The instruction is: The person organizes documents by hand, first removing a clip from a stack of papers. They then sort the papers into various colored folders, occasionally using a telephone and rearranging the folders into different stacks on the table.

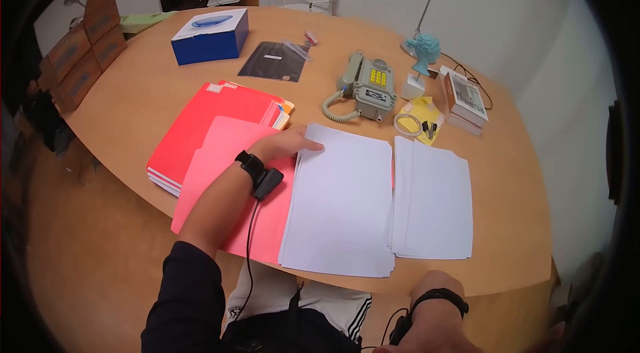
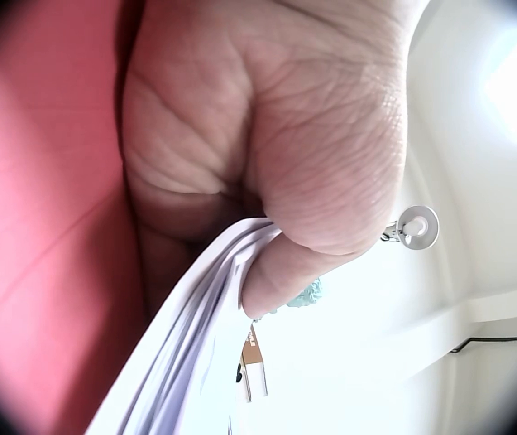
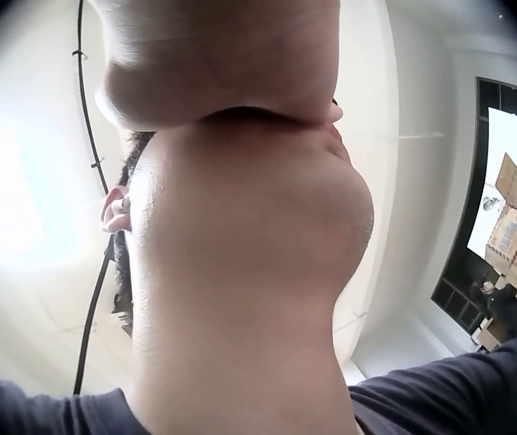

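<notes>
My left hand (image 1: 285, 144) grips the upper left edge of a thick stack of white paper (image 1: 340, 206). In the left wrist view, its thumb (image 2: 281, 276) lies over the bent sheets, with the fingers on the other side, partly hidden. The stack overlaps a pink folder (image 1: 227, 133) on the table. To its right lies a second pile of white sheets (image 1: 437, 200). My right hand (image 1: 435, 281) is near the table's front edge, below that pile, its fingers out of sight.
Red folders (image 1: 193, 126) are piled left of the pink one. Farther back stand a blue and white box (image 1: 212, 43), a grey telephone (image 1: 370, 90), a small teal fan (image 1: 425, 50) and books (image 1: 463, 100). A yellow sheet (image 1: 421, 113) carries a tape roll and black clips.
</notes>
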The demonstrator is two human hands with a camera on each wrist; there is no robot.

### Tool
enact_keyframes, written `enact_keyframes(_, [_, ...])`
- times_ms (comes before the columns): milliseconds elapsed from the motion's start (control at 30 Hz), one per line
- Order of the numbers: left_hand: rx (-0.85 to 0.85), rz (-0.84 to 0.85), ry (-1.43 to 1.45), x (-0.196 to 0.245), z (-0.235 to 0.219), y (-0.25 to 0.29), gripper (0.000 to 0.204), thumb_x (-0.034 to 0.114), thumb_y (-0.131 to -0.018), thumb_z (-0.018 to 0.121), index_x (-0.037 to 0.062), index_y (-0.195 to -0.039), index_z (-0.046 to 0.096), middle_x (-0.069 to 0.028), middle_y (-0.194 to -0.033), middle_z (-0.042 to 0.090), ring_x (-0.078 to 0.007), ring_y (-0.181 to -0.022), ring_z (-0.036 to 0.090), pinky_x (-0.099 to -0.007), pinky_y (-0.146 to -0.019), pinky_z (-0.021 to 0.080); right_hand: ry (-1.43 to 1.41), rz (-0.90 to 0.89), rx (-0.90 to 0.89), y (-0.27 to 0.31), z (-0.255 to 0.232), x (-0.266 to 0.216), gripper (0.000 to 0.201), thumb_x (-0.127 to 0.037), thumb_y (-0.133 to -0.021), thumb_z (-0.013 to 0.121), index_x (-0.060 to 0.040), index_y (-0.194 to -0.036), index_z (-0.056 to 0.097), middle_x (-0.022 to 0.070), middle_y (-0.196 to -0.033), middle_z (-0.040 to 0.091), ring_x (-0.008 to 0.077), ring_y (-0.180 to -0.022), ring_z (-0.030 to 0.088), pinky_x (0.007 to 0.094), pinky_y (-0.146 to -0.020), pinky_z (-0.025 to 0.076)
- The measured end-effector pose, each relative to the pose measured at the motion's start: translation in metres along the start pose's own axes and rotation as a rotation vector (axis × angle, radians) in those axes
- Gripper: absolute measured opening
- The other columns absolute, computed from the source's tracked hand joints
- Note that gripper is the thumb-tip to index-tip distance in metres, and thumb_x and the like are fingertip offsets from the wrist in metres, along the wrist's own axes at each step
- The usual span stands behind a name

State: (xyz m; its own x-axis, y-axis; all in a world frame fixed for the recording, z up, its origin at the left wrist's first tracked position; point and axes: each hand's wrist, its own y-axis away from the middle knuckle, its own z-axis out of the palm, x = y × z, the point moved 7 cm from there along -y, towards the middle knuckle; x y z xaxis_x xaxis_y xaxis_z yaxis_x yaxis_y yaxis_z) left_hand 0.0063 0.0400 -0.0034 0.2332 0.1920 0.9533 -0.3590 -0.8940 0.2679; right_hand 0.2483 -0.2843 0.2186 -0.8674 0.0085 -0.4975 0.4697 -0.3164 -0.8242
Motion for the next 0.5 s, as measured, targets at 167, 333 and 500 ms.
enact_keyframes(167, [0.077, -0.108, -0.079, 0.017, 0.002, 0.022, 0.067, 0.03, -0.088, 0.073, -0.0035, -0.137, 0.043, -0.0142, -0.13, 0.055, -0.0203, -0.121, 0.052, -0.0313, -0.099, 0.042, 0.197, 0.002, -0.565, 0.007, -0.017, 0.0, 0.091, -0.072, -0.096, 0.015, -0.0035, -0.156, 0.024, 0.0061, -0.148, 0.051, 0.0192, -0.139, 0.044, 0.0703, -0.109, -0.018])
enact_keyframes(333, [0.058, -0.04, -0.049, 0.004, 0.0, 0.011, 0.068, 0.035, -0.088, 0.072, -0.0052, -0.135, 0.045, -0.0155, -0.13, 0.055, -0.0225, -0.121, 0.053, -0.0313, -0.099, 0.042, 0.197, 0.104, -0.416, -0.01, -0.019, 0.01, 0.09, -0.073, -0.096, 0.019, -0.0049, -0.154, 0.028, 0.0051, -0.143, 0.056, 0.0212, -0.123, 0.058, 0.0721, -0.111, -0.009])
enact_keyframes(500, [0.071, -0.009, -0.205, -0.003, -0.01, 0.003, 0.07, 0.038, -0.087, 0.071, -0.0064, -0.135, 0.047, -0.0177, -0.131, 0.055, -0.0236, -0.121, 0.053, -0.0326, -0.1, 0.042, 0.417, -0.06, -0.074, -0.018, -0.057, -0.001, 0.062, -0.053, -0.103, 0.036, -0.0102, -0.147, 0.042, 0.021, -0.113, 0.068, 0.0358, -0.105, 0.065, 0.0655, -0.101, 0.036])
